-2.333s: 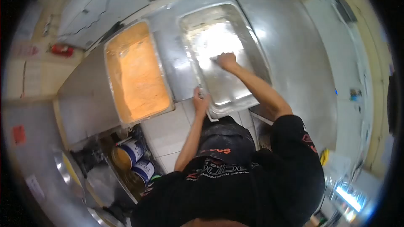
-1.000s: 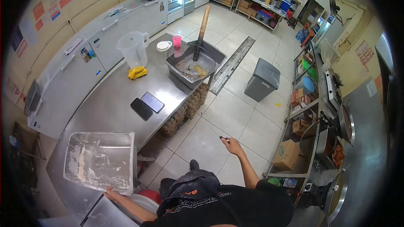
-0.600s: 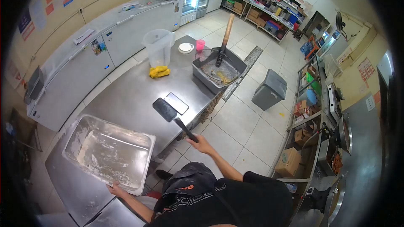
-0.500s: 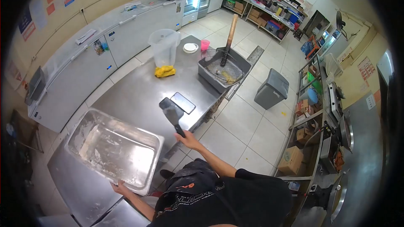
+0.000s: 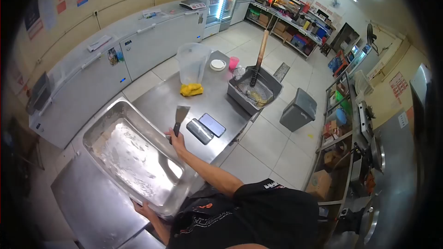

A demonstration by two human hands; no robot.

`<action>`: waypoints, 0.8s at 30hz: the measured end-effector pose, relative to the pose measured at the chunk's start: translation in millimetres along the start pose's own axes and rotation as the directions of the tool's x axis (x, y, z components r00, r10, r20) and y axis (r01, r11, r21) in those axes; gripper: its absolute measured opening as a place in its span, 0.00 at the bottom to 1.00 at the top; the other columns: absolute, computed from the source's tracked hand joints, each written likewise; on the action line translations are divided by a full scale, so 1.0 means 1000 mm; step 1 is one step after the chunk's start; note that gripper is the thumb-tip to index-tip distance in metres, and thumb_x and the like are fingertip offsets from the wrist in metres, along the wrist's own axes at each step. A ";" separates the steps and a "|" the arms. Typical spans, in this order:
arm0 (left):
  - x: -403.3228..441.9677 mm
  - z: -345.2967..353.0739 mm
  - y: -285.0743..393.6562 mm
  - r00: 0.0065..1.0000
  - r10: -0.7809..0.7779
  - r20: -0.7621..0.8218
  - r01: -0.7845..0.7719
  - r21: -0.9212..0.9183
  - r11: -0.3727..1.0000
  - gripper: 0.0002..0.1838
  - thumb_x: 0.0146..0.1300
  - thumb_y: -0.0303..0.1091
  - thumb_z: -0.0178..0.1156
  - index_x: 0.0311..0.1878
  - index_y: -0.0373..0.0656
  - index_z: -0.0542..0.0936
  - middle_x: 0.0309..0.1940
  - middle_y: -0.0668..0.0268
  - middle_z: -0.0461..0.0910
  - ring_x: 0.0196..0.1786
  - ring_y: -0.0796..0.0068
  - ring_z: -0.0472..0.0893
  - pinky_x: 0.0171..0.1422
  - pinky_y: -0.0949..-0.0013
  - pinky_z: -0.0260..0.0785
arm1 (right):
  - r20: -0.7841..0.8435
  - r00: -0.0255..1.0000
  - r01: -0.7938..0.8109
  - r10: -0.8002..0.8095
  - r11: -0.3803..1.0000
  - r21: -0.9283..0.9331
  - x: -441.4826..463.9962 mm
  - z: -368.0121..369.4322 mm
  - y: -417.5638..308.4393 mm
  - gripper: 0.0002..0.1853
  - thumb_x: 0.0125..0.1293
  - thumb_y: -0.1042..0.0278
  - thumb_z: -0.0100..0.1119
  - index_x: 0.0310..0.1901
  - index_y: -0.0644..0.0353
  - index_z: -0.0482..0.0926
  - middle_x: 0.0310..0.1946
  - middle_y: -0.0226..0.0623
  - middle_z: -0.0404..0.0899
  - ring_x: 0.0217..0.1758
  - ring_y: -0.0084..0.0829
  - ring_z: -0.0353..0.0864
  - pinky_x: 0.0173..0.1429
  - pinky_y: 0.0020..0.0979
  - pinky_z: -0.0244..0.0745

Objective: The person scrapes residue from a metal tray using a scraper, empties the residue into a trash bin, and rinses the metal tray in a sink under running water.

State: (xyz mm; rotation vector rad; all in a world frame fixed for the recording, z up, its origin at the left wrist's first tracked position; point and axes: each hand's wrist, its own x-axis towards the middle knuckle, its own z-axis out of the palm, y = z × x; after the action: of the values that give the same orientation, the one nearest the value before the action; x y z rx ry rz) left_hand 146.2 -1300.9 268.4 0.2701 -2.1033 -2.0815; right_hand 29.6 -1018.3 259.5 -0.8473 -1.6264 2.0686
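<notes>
A deep steel pan (image 5: pixel 184 182), its inside smeared with white floury residue, lies at an angle across the metal table. My left hand (image 5: pixel 146 210) grips the pan's near rim, fingers partly hidden beneath it. In my right hand (image 5: pixel 176 141) is a scraper (image 5: pixel 182 114) with a dark handle, its flat blade pointing up and away from me. That hand is beside the pan's far right edge. Two phones, a dark one (image 5: pixel 200 131) and a light-screened one (image 5: pixel 212 125), lie on the table just right of the scraper.
Farther along the table (image 5: pixel 157 103) stand a clear plastic tub (image 5: pixel 192 62), a yellow cloth (image 5: pixel 191 89), a white round container (image 5: pixel 218 65), a pink cup (image 5: pixel 234 62) and a grey bin (image 5: pixel 244 97) holding a wooden-handled wire strainer. A grey trash bin (image 5: pixel 299 110) stands on the floor.
My right hand has moved left with the scraper, from near the phones to the pan's edge. The pan has turned and its near end has shifted toward my body.
</notes>
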 end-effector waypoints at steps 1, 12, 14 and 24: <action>0.003 -0.008 -0.013 1.000 0.008 0.022 -0.009 0.028 1.000 0.34 0.40 0.20 0.46 0.58 0.25 0.61 0.54 0.49 0.66 0.54 0.59 0.67 0.59 0.67 0.58 | -0.039 0.999 -0.002 0.003 1.000 0.009 -0.004 0.002 -0.001 0.24 0.62 0.46 0.48 0.35 0.63 0.80 0.17 0.24 0.66 0.22 0.18 0.61 0.29 0.23 0.58; 0.034 -0.018 -0.034 0.925 0.371 -0.085 -0.311 0.393 0.865 0.29 0.51 0.24 0.50 0.60 0.32 0.60 0.58 0.52 0.59 0.59 0.55 0.61 0.62 0.60 0.55 | -0.101 0.995 0.008 0.016 0.974 0.228 0.003 0.011 -0.055 0.25 0.63 0.44 0.44 0.18 0.57 0.68 0.14 0.36 0.73 0.14 0.20 0.67 0.19 0.23 0.59; 0.031 -0.010 -0.013 0.882 0.466 -0.071 -0.315 0.647 0.695 0.22 0.56 0.29 0.51 0.54 0.29 0.68 0.49 0.50 0.67 0.55 0.54 0.66 0.59 0.61 0.58 | -0.157 0.987 0.061 -0.032 0.981 0.183 0.001 0.015 -0.042 0.25 0.63 0.44 0.44 0.18 0.57 0.68 0.12 0.35 0.72 0.13 0.21 0.66 0.17 0.23 0.58; 0.089 -0.002 -0.046 0.925 0.248 -0.288 -0.029 0.597 0.802 0.30 0.56 0.43 0.60 0.44 0.16 0.69 0.52 0.36 0.65 0.53 0.47 0.69 0.57 0.60 0.59 | -0.211 0.966 0.199 -0.149 0.950 0.241 0.025 0.022 -0.018 0.25 0.62 0.45 0.47 0.16 0.57 0.65 0.08 0.31 0.66 0.12 0.22 0.64 0.18 0.24 0.57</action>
State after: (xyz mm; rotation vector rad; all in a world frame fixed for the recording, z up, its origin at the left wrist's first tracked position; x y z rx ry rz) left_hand 60.9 -1325.6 221.6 0.5032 -2.3741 -1.1345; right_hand -4.5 -1014.2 274.8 -0.7545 -1.2474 1.9559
